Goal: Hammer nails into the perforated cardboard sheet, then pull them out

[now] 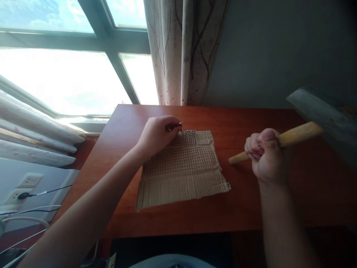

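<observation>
Left hand (156,136): resting at the far edge of a cardboard sheet (181,175), fingers pressed together, pinching a nail (180,124) upright at the sheet's far edge.

Cardboard sheet: lying flat on the red-brown counter (279,201), its far half pierced with a grid of small holes. A row of nails (189,131) stands along the far edge, just beside the pinched nail.

Right hand (263,154): well apart from the sheet, raised above the counter, fingers closed in a fist around the wooden handle of a hammer (302,132). The steel head (323,113) is lifted high at the right, blurred.
</observation>
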Tool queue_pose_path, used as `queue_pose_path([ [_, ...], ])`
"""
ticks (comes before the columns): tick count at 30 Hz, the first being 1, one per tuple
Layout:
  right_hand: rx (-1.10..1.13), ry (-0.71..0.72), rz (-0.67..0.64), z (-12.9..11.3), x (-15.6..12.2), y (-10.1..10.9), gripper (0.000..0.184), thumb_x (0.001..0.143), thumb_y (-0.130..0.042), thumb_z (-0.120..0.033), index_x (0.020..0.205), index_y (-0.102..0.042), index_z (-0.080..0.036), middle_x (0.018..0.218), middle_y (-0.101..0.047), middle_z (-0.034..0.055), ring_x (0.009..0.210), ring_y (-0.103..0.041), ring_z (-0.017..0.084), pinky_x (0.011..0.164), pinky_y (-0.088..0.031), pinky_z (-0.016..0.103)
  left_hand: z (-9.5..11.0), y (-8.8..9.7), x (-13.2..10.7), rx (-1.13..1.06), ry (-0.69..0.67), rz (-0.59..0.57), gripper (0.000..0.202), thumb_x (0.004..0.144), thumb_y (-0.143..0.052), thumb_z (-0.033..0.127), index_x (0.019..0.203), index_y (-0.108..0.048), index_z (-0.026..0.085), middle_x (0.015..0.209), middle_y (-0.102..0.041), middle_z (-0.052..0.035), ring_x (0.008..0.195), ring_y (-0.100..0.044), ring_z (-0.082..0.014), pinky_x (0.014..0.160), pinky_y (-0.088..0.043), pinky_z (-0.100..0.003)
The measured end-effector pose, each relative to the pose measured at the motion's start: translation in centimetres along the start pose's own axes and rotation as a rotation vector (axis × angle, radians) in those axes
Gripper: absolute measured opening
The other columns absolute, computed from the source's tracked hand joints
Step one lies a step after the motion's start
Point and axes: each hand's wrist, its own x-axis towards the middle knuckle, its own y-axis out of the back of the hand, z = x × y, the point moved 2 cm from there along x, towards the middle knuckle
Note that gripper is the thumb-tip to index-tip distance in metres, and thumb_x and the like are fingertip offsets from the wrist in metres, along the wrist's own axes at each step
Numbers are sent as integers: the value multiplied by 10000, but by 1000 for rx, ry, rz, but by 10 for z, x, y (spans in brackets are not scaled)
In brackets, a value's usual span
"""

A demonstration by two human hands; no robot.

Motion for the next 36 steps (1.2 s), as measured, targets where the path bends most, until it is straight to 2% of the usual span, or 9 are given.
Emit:
queue_pose_path([
  [10, -23, -5, -24, -1, -2, -1, 540, 903, -652, -462, 560, -315, -217, 469, -267, -80, 383, -262, 64, 383, -159, 256, 5, 2, -4, 45, -1, -11, 196, 837, -601, 266, 916, -755, 172, 841, -776, -55, 720, -693, -156, 686, -548, -271],
  [36, -20, -5, -33, -3, -3, -3, 513, 909, -653, -428, 562, -341, -215, 468, -286, -78, 390, -270, 67, 396, -161, 257, 1, 0, -7, 67, -24, 26, 202, 863, -609, 296, 929, -760, 179, 829, -770, -57, 696, -686, -159, 688, -549, -272],
])
